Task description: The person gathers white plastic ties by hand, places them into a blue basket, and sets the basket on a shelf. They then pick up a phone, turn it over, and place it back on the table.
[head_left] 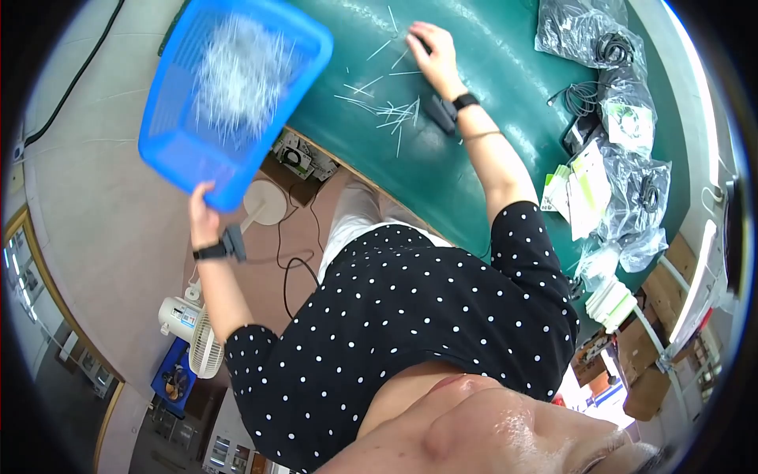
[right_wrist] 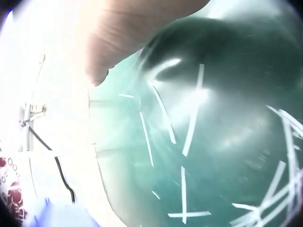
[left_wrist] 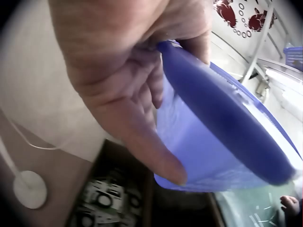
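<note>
My left hand [head_left: 204, 215] grips the rim of a blue plastic basket [head_left: 185, 162] at its near end. In the left wrist view the thumb [left_wrist: 161, 163] lies along the outer wall and the fingers go over the rim. A heap of thin, clear-white strips [head_left: 241, 75] lies inside the basket, which is held up beside the table. Over the green table [head_left: 489, 47] is my right hand [head_left: 438, 59], its fingers loosely bent with nothing seen in them. Loose white strips [right_wrist: 191, 116] lie scattered on the table close by.
Along the table's right side lie plastic bags [head_left: 580, 35], coiled black cables [head_left: 614, 49] and white-green papers [head_left: 588, 189]. A box with white items [head_left: 304, 158] stands below the table edge. A white fan [head_left: 207, 347] is at lower left.
</note>
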Tool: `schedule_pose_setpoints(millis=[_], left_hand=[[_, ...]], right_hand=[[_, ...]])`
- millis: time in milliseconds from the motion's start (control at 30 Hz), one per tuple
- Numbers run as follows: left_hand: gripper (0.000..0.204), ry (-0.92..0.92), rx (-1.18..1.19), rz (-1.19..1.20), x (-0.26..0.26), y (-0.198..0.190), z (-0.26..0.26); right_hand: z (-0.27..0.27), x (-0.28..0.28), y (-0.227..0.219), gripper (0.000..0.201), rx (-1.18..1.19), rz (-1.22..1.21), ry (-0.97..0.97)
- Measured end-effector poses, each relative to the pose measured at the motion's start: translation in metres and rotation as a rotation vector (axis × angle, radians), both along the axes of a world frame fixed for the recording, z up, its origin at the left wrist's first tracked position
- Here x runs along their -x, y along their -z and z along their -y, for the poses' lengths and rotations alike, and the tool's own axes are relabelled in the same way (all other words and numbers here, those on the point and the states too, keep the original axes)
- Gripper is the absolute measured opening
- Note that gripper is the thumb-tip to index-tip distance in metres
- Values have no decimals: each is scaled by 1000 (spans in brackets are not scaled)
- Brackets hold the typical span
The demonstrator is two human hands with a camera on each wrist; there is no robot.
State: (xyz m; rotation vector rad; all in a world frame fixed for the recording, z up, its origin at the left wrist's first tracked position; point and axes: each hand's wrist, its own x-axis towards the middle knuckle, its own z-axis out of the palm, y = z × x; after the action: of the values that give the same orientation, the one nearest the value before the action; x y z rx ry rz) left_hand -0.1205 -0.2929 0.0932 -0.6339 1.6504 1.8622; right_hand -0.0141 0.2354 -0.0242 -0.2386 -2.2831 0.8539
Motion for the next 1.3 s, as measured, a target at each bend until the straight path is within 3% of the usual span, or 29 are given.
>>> schedule_pose_setpoints(millis=[33, 100, 167, 233, 300, 333, 467, 600, 667, 733, 833, 933, 1000, 1133, 1200, 1300], left_hand=[[40, -33, 134, -29, -31, -26, 7], [25, -101, 234, -68, -78, -33, 57], [48, -177, 298, 52, -122, -30, 114], [45, -191, 347, 139, -163, -36, 146], [42, -184, 370, 162, -196, -41, 162], [39, -173, 383, 183, -205, -41, 164], [33, -10, 429, 227, -221, -37, 159], [34, 33, 420, 239, -213, -18, 158], [35, 169, 446, 298, -206, -1, 155], [36, 183, 413, 291, -201, 5, 144], [38, 230, 394, 280, -190, 2, 128], [41, 301, 394, 271, -177, 1, 118], [42, 358, 370, 242, -168, 8, 118], [43, 462, 403, 220, -155, 14, 110], [43, 463, 389, 211, -153, 31, 109], [42, 485, 384, 214, -142, 47, 109]], right_hand=[[-14, 14, 6, 22, 2, -9, 30], [-27, 40, 18, 23, 0, -36, 56], [-21, 56, 33, 25, -112, -28, -62], [0, 65, 30, 26, -162, -26, -126], [30, 49, 9, 26, -118, 36, -388], [41, 36, 7, 26, -113, 39, -391], [82, -25, 0, 23, -79, 100, -736], [106, -61, -27, 20, 76, 137, -851], [108, -59, -42, 19, 118, 89, -757], [107, -56, -58, 19, 141, 69, -713], [91, -46, -80, 12, 180, -49, -227], [69, -80, -95, 9, 196, -95, 291], [72, -116, -88, 9, 354, -98, 459], [113, -155, -67, 9, 382, -46, 607], [145, -144, -68, 11, 118, -50, 509], [183, -102, -68, 12, 151, -81, 341]])
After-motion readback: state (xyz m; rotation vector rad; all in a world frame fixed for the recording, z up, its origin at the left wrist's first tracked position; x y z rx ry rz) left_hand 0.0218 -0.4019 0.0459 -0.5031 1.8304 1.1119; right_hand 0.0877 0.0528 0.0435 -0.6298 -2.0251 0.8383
